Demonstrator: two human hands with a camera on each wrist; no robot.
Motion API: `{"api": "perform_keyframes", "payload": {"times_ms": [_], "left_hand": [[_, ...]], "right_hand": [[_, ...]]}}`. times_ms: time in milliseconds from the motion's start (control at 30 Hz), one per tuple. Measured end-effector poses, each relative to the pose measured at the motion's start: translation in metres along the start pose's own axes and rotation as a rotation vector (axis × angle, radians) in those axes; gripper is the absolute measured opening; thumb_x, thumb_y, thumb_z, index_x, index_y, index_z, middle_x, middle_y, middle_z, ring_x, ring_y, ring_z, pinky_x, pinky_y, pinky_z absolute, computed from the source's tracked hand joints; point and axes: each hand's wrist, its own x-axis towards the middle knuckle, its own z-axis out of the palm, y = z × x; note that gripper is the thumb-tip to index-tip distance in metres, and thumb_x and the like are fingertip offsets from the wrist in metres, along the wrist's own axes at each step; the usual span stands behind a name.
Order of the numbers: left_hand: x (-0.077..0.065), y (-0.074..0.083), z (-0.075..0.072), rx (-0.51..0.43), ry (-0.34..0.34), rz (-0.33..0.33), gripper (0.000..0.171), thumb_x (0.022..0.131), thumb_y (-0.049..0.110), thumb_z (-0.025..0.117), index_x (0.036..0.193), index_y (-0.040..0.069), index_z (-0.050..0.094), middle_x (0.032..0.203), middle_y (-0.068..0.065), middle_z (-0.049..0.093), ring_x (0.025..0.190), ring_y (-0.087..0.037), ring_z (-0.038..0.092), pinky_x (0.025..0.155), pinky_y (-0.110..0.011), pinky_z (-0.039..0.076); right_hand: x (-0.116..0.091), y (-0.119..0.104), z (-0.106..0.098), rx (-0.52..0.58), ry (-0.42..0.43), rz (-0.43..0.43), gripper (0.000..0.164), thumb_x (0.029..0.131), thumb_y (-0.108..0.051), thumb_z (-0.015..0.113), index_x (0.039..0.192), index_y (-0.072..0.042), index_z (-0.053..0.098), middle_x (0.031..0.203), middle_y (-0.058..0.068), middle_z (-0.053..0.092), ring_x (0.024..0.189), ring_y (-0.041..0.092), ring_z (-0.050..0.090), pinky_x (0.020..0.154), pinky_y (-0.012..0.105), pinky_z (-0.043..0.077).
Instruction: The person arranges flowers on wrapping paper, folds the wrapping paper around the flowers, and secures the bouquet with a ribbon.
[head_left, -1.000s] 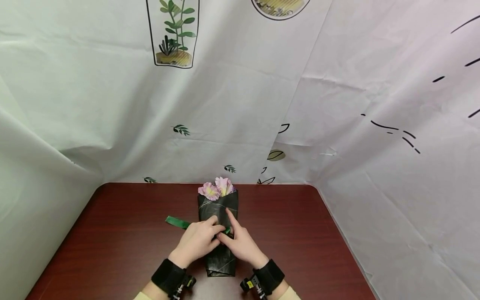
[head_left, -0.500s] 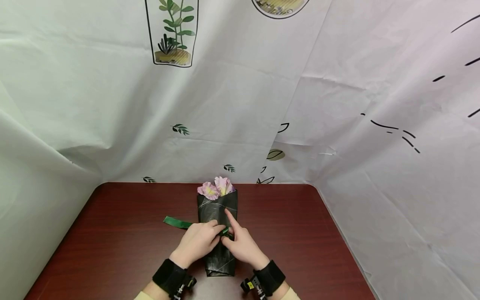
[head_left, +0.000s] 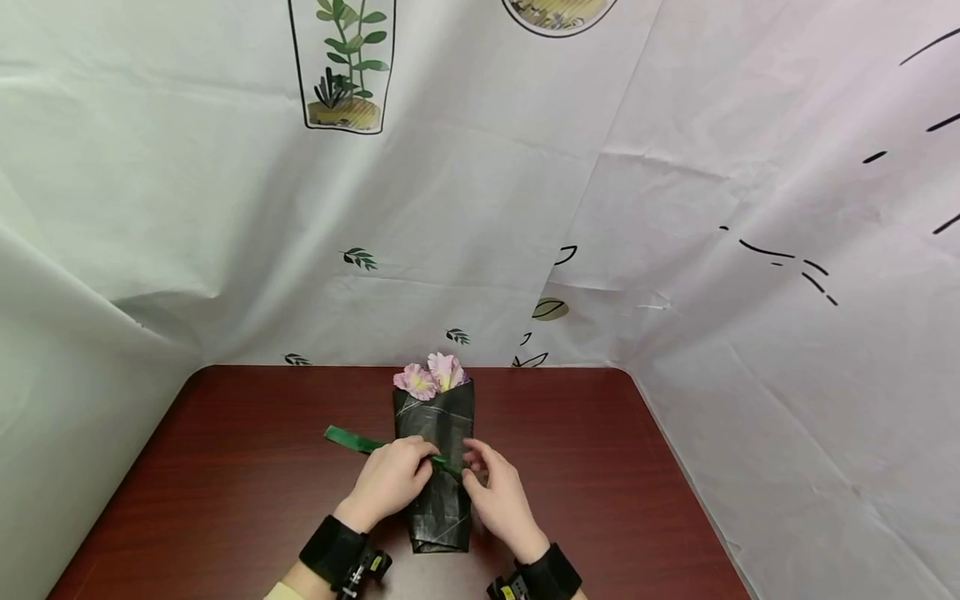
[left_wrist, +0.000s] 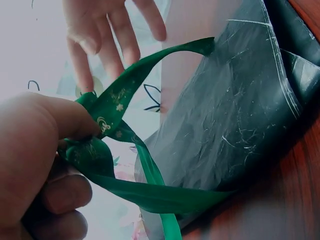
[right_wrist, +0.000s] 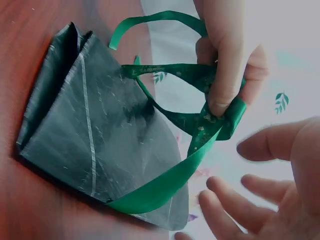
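A small bouquet lies on the table, wrapped in black paper (head_left: 441, 521), with pink flowers (head_left: 416, 382) showing at its far end. A green ribbon (left_wrist: 122, 95) with gold print goes round the wrapping and rises from it in loops. My left hand (head_left: 390, 479) pinches the crossed part of the ribbon between thumb and fingers, above the paper. One ribbon tail (head_left: 348, 439) sticks out to the left. On the other side, my right hand (head_left: 504, 496) is spread just off the bouquet's right edge. In the right wrist view its fingers (right_wrist: 272, 142) are apart from the ribbon and hold nothing.
The dark red-brown table (head_left: 262, 467) extends around the bouquet on all sides. A white cloth (head_left: 465, 208) with printed plants hangs behind the table and along its sides. Black straps with small cameras (head_left: 337, 554) sit on both wrists.
My right hand has let go of the ribbon and drawn back to the right, fingers spreading. My left hand has shifted slightly left, still pinching the ribbon. The bouquet stays in place.
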Motion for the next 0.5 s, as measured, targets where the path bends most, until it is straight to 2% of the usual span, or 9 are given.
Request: {"api": "perform_keyframes", "payload": {"times_ms": [100,167,200,267,367,433,500], "left_hand": [[-0.001,0.001,-0.002,-0.049,-0.017,-0.051,0.018,0.102,0.004,0.074,0.113,0.013,0.085,0.108,-0.004,0.079,0.066,-0.008,0.061,0.056,-0.026,0.044],[-0.002,0.002,-0.003,-0.096,-0.032,-0.094,0.018,0.102,0.004,0.073,0.113,0.012,0.084,0.113,-0.006,0.080,0.061,-0.008,0.057,0.053,-0.026,0.040],[-0.002,0.002,-0.004,-0.122,-0.037,-0.114,0.018,0.102,0.004,0.073,0.113,0.012,0.084,0.114,-0.007,0.080,0.058,-0.007,0.053,0.052,-0.026,0.038],[-0.002,0.003,-0.007,-0.174,-0.051,-0.151,0.017,0.103,0.005,0.072,0.114,0.012,0.084,0.114,-0.007,0.080,0.053,-0.007,0.046,0.050,-0.026,0.034],[-0.001,0.003,-0.008,-0.236,-0.077,-0.189,0.017,0.104,0.007,0.072,0.115,0.011,0.084,0.107,-0.006,0.080,0.052,-0.006,0.043,0.050,-0.025,0.031],[-0.001,0.002,-0.009,-0.275,-0.094,-0.196,0.018,0.104,0.008,0.071,0.117,0.009,0.083,0.103,-0.005,0.080,0.051,-0.007,0.041,0.051,-0.025,0.030],[-0.001,0.002,-0.008,-0.308,-0.123,-0.196,0.020,0.104,0.008,0.070,0.119,0.007,0.083,0.094,-0.002,0.078,0.049,-0.008,0.038,0.051,-0.025,0.029]], "right_hand": [[-0.010,-0.003,0.005,0.037,-0.026,0.046,0.027,0.115,-0.012,0.059,0.138,-0.007,0.073,0.113,0.008,0.075,0.081,0.011,0.061,0.073,0.031,0.049],[-0.016,-0.003,0.011,0.090,-0.090,0.071,0.027,0.115,-0.012,0.059,0.135,-0.005,0.075,0.104,0.008,0.077,0.067,0.008,0.056,0.064,0.027,0.044],[-0.018,-0.003,0.014,0.121,-0.129,0.088,0.030,0.114,-0.012,0.059,0.139,-0.003,0.073,0.102,0.008,0.078,0.064,0.010,0.056,0.061,0.027,0.042],[-0.021,-0.003,0.022,0.177,-0.193,0.130,0.043,0.114,-0.013,0.061,0.154,0.003,0.062,0.100,0.007,0.078,0.063,0.014,0.059,0.058,0.027,0.042],[-0.022,-0.001,0.035,0.270,-0.229,0.201,0.071,0.112,-0.014,0.063,0.172,0.006,0.030,0.099,0.007,0.079,0.070,0.021,0.070,0.058,0.027,0.049],[-0.020,0.000,0.042,0.339,-0.228,0.243,0.084,0.112,-0.014,0.064,0.175,0.006,0.013,0.097,0.008,0.080,0.069,0.020,0.071,0.060,0.027,0.053],[-0.018,0.000,0.048,0.421,-0.222,0.281,0.090,0.111,-0.014,0.064,0.175,0.006,0.004,0.096,0.010,0.081,0.067,0.017,0.071,0.062,0.027,0.056]]}}
